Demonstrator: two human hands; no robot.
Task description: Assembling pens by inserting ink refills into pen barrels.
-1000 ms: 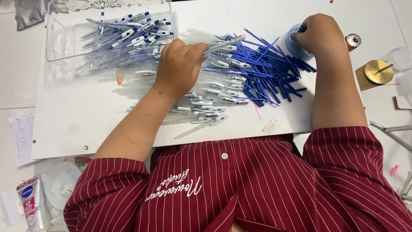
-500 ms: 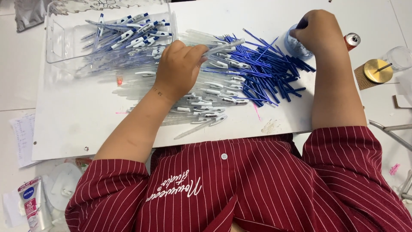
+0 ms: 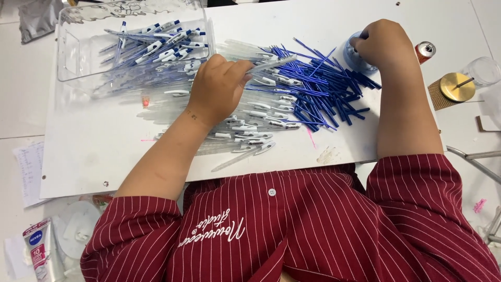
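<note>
My left hand (image 3: 219, 86) rests on the pile and pinches a clear pen barrel (image 3: 272, 63) that sticks out to the right. A heap of thin blue refills (image 3: 323, 91) lies between my hands. Clear barrels with white clips (image 3: 250, 122) are spread below and left of it. My right hand (image 3: 383, 44) is curled over a small blue cup (image 3: 356, 56), with its fingertips at the rim. What those fingers hold is hidden. Everything lies on a white board (image 3: 120, 156).
A clear plastic tray (image 3: 70, 52) with several finished blue-and-white pens stands at the back left. A drink can (image 3: 425, 50), a gold-lidded glass (image 3: 456, 86) and a clear cup (image 3: 484, 69) stand to the right. A cream tube (image 3: 39, 250) and paper (image 3: 28, 167) lie at the left.
Both hands stay almost where they were. The right hand's fingers have shifted a little at the cup, and the view has drifted slightly.
</note>
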